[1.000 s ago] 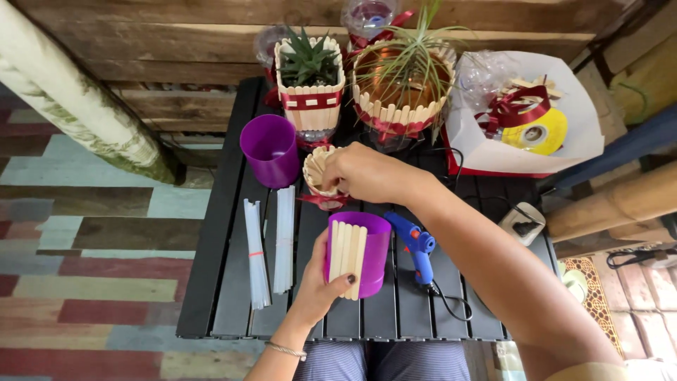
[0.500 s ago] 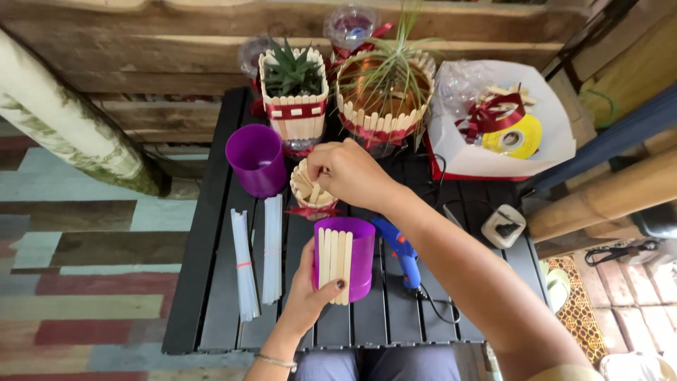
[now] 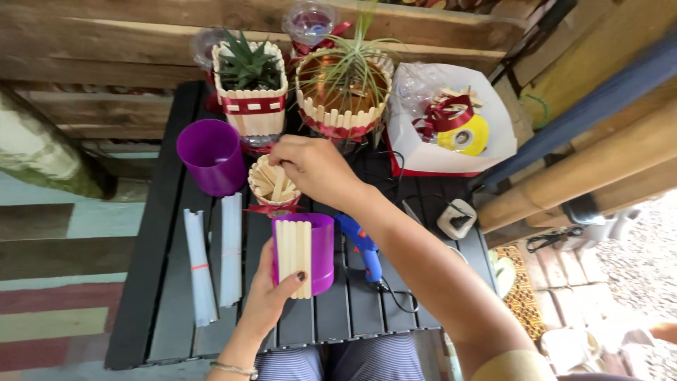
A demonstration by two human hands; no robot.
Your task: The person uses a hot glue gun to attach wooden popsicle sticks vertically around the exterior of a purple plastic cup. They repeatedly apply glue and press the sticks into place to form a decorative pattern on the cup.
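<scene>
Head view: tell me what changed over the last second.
The right hand stayed over the small cup of wooden sticks, its fingers settling among the sticks; no stick is clearly lifted out yet. The left hand kept its hold on the purple cup with sticks glued to its side. The glue gun, spare purple cup and planters stayed put.

Soft, even daylight, sharp at centre, with wide-angle stretching at the edges.

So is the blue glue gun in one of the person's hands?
No, the blue glue gun lies on the black table, untouched by either hand.
</scene>
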